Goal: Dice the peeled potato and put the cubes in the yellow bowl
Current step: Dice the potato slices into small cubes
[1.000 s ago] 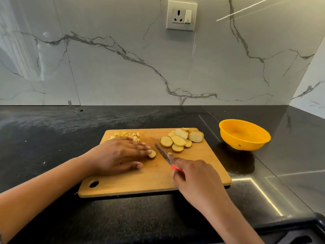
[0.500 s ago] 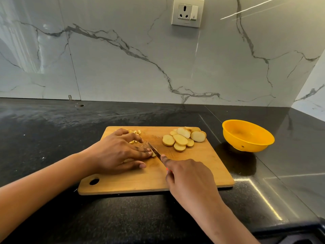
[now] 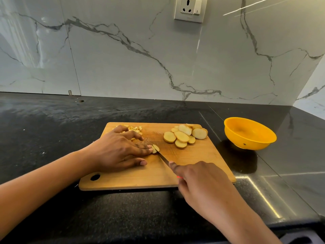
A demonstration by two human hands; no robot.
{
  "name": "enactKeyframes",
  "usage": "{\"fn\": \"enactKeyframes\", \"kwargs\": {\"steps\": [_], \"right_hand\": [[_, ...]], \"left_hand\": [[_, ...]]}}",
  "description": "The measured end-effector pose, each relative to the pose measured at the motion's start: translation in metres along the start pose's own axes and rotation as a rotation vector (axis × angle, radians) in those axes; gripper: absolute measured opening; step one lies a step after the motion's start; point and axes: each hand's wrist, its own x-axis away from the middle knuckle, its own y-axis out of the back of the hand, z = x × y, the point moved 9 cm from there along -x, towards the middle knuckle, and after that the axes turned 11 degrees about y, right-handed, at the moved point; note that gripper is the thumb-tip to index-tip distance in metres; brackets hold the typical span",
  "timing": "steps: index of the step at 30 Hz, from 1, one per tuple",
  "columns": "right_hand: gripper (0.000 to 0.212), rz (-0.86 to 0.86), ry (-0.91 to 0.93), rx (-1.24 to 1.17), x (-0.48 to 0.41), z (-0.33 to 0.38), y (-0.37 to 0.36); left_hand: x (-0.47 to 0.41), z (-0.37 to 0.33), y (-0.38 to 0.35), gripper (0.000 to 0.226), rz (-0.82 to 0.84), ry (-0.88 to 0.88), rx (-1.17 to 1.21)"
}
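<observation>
On the wooden cutting board (image 3: 193, 161) my left hand (image 3: 121, 150) lies flat, its fingertips pressing a single potato slice (image 3: 155, 148). My right hand (image 3: 198, 180) grips a knife (image 3: 162, 158) with a red handle, index finger along the spine, and the blade tip is at that slice. A pile of round potato slices (image 3: 184, 136) lies at the board's far right. Small potato cubes (image 3: 134, 129) sit at the far left, partly hidden behind my left hand. The yellow bowl (image 3: 249, 133) stands on the counter to the right of the board, with nothing visible inside.
The board lies on a black stone counter (image 3: 52, 129) that runs to a marble-look wall (image 3: 123, 59) with a socket (image 3: 190, 8). The counter's front edge (image 3: 281, 224) is near my right wrist.
The knife moved left and forward from beside the slice into it. My left hand shifted slightly over the slice, and the view tilted a little.
</observation>
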Motion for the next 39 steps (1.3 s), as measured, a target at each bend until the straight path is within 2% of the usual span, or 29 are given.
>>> {"fn": "enactKeyframes", "kwargs": {"steps": [12,17,19,23,27,30,32,33,36,39], "right_hand": [[0.046,-0.043,-0.045,-0.064,0.010,-0.009,0.013],[0.046,-0.062,-0.069,-0.089,0.012,-0.012,0.011],[0.046,-0.065,-0.074,-0.086,0.012,-0.014,0.013],[0.046,-0.076,-0.094,-0.072,0.013,-0.019,0.020],[0.046,-0.102,-0.149,-0.059,0.016,-0.028,0.021],[0.047,-0.121,-0.176,-0.074,0.017,-0.033,0.019],[0.047,-0.132,-0.197,-0.082,0.017,-0.035,0.019],[0.048,-0.136,-0.204,-0.083,0.016,-0.035,0.018],[0.049,-0.141,-0.199,-0.099,0.012,-0.028,0.015],[0.050,-0.148,-0.190,-0.126,0.006,-0.022,0.009]], "left_hand": [[0.005,-0.002,0.014,0.041,-0.141,-0.002,-0.016],[0.003,0.019,0.025,0.046,-0.282,0.142,0.142],[-0.007,0.023,0.024,0.049,-0.212,0.192,0.249],[-0.034,0.015,-0.010,0.046,0.244,0.197,0.334],[-0.047,0.011,-0.018,0.028,0.322,0.147,0.418],[-0.047,0.014,-0.017,0.022,0.289,0.194,0.452],[-0.041,0.018,-0.014,0.042,0.218,0.267,0.441],[-0.036,0.019,-0.011,0.044,0.155,0.302,0.418],[-0.020,0.017,0.001,0.026,-0.065,0.378,0.381],[-0.013,0.015,0.003,0.024,-0.132,0.428,0.348]]}}
